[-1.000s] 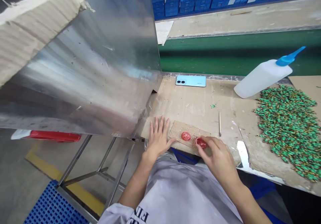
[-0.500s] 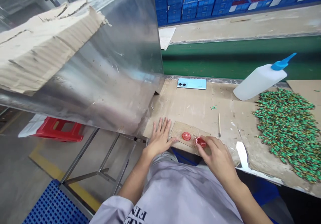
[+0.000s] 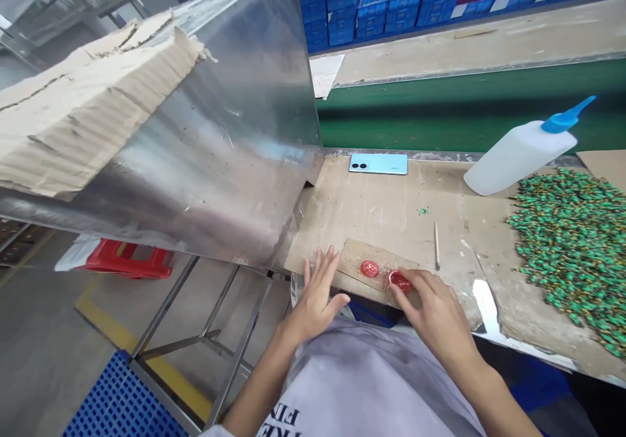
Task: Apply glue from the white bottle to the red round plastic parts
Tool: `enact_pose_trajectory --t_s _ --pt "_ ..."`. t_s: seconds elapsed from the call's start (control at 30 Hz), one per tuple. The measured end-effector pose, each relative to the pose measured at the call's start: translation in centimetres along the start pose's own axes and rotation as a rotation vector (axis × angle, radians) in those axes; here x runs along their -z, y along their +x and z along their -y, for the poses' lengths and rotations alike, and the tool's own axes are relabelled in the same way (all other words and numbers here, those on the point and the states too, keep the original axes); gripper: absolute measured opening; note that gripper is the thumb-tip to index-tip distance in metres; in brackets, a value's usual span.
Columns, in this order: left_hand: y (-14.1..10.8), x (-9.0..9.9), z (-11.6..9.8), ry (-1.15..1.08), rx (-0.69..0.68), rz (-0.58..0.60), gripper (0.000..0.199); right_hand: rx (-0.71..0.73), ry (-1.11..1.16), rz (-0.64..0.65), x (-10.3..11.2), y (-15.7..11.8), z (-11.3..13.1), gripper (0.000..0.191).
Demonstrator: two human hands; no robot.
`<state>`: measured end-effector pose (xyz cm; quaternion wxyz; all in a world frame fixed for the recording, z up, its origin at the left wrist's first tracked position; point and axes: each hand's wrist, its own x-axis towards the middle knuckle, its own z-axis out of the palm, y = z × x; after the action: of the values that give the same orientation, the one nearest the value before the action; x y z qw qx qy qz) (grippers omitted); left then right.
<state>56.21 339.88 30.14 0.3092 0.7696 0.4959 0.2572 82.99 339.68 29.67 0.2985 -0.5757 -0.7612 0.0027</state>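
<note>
A small piece of cardboard (image 3: 353, 257) lies near the front edge of the table. On it rests a round, shiny red piece (image 3: 370, 269). To its right is a second red round piece (image 3: 401, 283) with a pale rim, pinched between the thumb and fingers of my right hand (image 3: 437, 310). My left hand (image 3: 315, 300) holds nothing; its fingers are spread at the table edge, just left of the cardboard, with the thumb apart from it. A thin pointed wooden stick (image 3: 437, 244) lies beyond my right hand.
A large heap of small green-and-yellow pieces (image 3: 572, 248) covers the right side. A white squeeze bottle (image 3: 518, 156) with blue nozzle leans behind it. A light blue phone (image 3: 379, 164) lies at the back edge. A metal panel (image 3: 235, 130) rises at left.
My left hand has drawn back toward my body, its thumb coming away from the cardboard. My right hand keeps its pinch on the rimmed red piece. The view has shifted slightly.
</note>
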Motion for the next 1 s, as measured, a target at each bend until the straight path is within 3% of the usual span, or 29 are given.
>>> enact_pose_trajectory --t_s 0.07,0.17,0.3,0.43,0.6,0.73,0.8,1.0 --pt "-1.2 -0.1 -0.3 -0.302 -0.052 -0.24 0.075 0.003 -0.001 -0.001 0.0 0.0 0.0 0.048" --pt "-2.3 -0.2 -0.3 -0.563 0.013 -0.532 0.069 0.002 -0.008 0.002 0.0 0.0 0.0 0.05" --pt "-3.7 -0.5 0.9 -0.539 0.091 -0.638 0.062 -0.002 0.009 0.016 0.1 0.0 0.0 0.052" --pt "-4.4 -0.4 2.5 -0.136 0.03 -0.529 0.057 -0.016 0.041 0.04 0.2 0.1 -0.1 0.052" --pt "-1.8 -0.4 2.6 0.272 0.029 -0.322 0.072 0.005 0.03 0.027 0.1 0.0 -0.2 0.049" --pt "0.3 -1.4 1.8 0.417 0.153 -0.082 0.081 0.008 0.016 0.012 0.1 0.1 0.0 0.048" --pt "0.8 -1.9 1.8 0.458 0.185 -0.019 0.085 0.012 0.009 0.006 0.2 0.1 0.1 0.048" --pt "1.2 -2.4 2.5 0.44 0.188 -0.054 0.081 0.02 0.001 -0.015 0.2 0.0 0.0 0.048"
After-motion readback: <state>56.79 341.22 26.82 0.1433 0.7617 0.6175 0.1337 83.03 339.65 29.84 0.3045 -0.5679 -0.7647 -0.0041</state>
